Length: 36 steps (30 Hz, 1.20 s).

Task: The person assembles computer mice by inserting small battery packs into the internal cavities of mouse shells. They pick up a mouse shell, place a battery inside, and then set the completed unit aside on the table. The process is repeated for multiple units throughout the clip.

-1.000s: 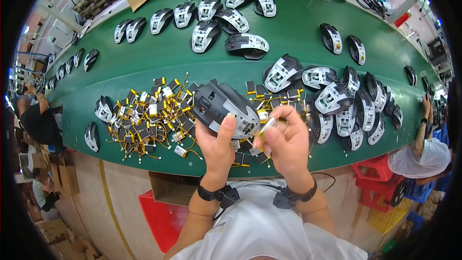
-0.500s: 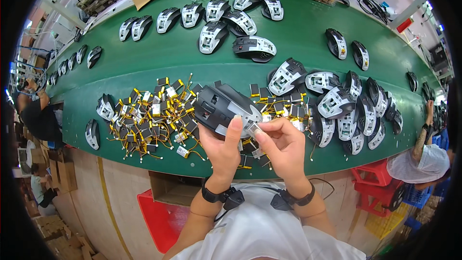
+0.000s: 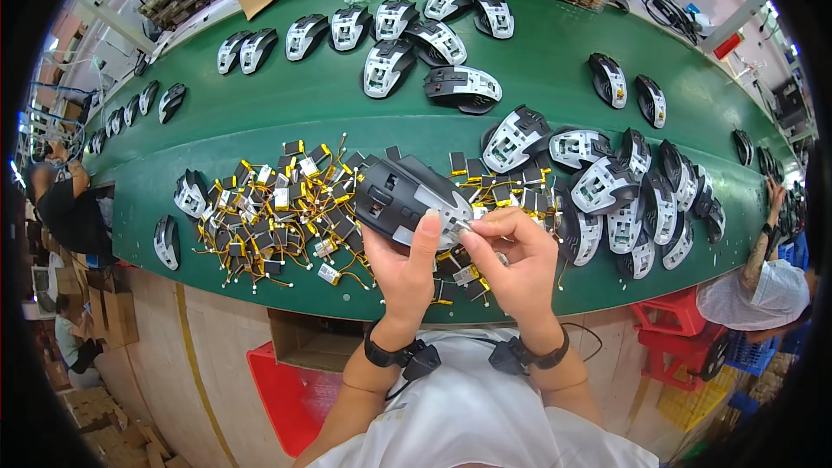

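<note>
My left hand [image 3: 406,273] is wrapped around a black and silver computer mouse [image 3: 400,195], its thumb pressed on the silver end. The mouse is held above the table, tilted, with open slots in its shell showing. My right hand [image 3: 516,260] pinches at the silver end of the mouse; what lies between its fingertips is too small and covered to make out. Beneath and around both hands spreads a pile of small battery packs [image 3: 282,199] with yellow tape and thin wires. More silver and black mice [image 3: 605,184] are heaped to the right of my hands.
Along the green belt [image 3: 303,91] behind the table stand several more mice [image 3: 349,28]. Two mice [image 3: 165,241] lie left of the batteries. A red crate [image 3: 286,399] and a cardboard box [image 3: 312,342] sit below the table edge. Another person [image 3: 756,290] works at the far right.
My right fingertips have closed in on the mouse's silver end, and the small silvery piece seen there before is now mostly covered. The mice on the far belt have shifted slightly right.
</note>
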Tool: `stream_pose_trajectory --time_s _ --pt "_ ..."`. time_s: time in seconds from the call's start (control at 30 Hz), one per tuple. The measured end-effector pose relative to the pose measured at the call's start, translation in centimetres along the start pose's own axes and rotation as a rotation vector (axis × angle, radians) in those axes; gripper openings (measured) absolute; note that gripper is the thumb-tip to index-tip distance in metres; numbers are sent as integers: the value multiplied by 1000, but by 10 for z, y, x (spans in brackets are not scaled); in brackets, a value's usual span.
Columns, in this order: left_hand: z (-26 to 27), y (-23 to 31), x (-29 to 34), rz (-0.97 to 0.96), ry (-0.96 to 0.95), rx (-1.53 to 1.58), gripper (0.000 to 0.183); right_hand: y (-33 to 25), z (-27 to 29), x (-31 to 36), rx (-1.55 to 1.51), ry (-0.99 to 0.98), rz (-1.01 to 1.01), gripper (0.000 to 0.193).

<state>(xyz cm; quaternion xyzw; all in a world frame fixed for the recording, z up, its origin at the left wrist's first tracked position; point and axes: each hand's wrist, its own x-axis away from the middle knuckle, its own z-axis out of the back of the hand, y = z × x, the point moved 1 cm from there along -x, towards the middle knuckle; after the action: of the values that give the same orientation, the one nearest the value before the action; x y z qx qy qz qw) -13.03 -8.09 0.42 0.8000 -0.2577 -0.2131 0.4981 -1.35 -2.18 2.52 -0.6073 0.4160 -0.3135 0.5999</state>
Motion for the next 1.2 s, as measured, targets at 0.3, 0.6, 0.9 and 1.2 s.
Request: stream_pose_trajectory --time_s 0.3,0.6,0.9,1.2 --pt "-3 2 4 -107 10 -33 52 9 1 -2 -309 -6 -149 13" --pt "-7 4 10 -83 48 -26 47 4 -10 1 -79 87 25 9" --pt "6 4 -8 239 -58 192 36 8 9 1 -29 -98 110 22" --pt "5 9 -15 347 -333 -11 43 16 12 1 202 29 75 26"
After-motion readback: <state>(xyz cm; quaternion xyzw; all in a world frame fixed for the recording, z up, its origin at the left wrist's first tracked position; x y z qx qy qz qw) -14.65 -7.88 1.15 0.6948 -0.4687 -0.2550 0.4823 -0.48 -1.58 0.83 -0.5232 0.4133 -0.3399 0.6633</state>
